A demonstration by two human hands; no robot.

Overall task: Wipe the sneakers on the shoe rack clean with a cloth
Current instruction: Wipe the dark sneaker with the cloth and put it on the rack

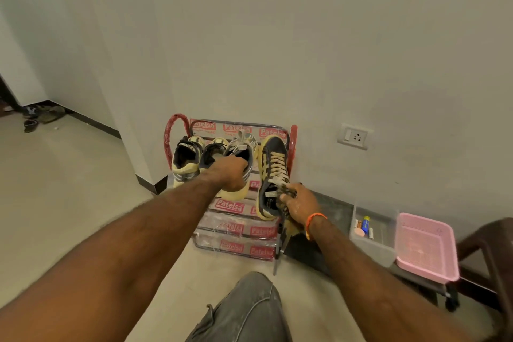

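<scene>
My left hand (231, 175) reaches into the mouth of a grey sneaker with a cream sole (241, 164), fingers curled inside and mostly hidden. My right hand (301, 207) is clenched around a mottled dark cloth (286, 194); its full shape is cut off by the fingers. That cloth sits against the tongue end of a navy sneaker with cream laces and stripes (273, 172). Both shoes rest on the red-framed shoe rack wrapped in printed plastic (236, 230). Two more cream-heeled sneakers (187, 157) stand left; the middle one is partly covered. Clear plastic box (373, 233) contents too small to identify.
</scene>
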